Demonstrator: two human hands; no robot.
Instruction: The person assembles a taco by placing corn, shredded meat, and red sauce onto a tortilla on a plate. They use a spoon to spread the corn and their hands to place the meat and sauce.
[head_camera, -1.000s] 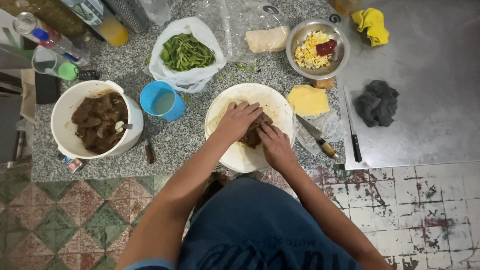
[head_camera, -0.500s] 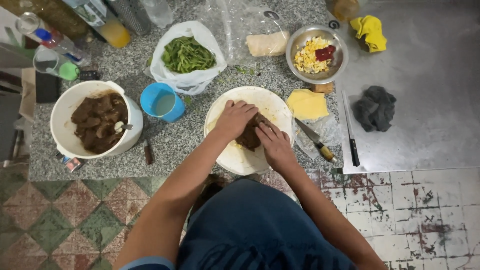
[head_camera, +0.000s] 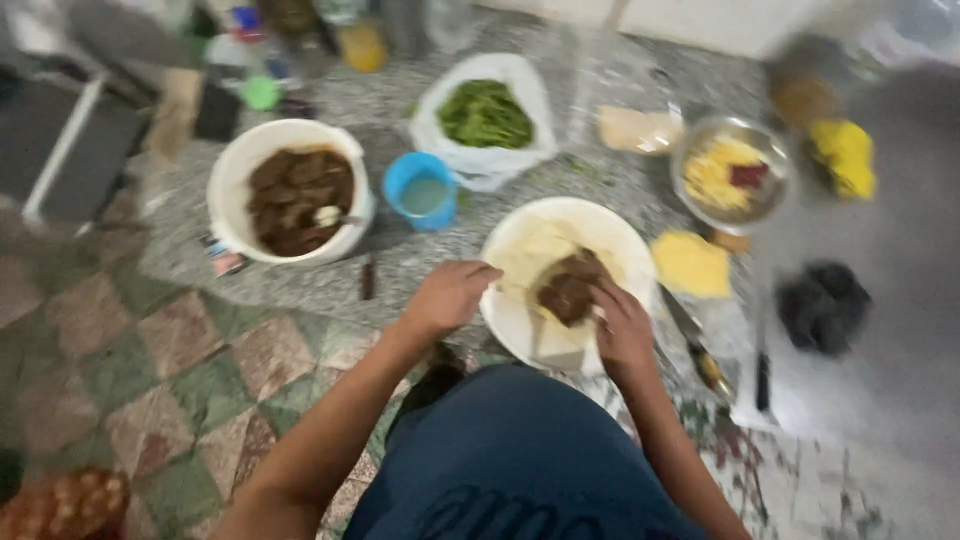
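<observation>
- White bucket (head_camera: 290, 190): stands far left on the speckled counter (head_camera: 420, 270), filled with dark brown meat pieces.
- Small flat packet (head_camera: 226, 260): lies at the bucket's base, its label too blurred to make out.
- Blue cup (head_camera: 420, 192): just right of the bucket, holding pale liquid.
- White bag (head_camera: 484, 120): behind the cup, open, with green beans inside.
- Left hand (head_camera: 448, 296): fingers curled loosely, resting on the left rim of the white plate (head_camera: 610, 232); it grasps nothing visible.
- Brown meat piece (head_camera: 568, 290): lies at the plate's centre.
- Right hand (head_camera: 622, 330): fingertips press against the meat; whether they pinch it cannot be told.
- Metal bowl (head_camera: 730, 178): right rear, yellow and red contents.
- Yellow block (head_camera: 692, 264): beside the plate.
</observation>
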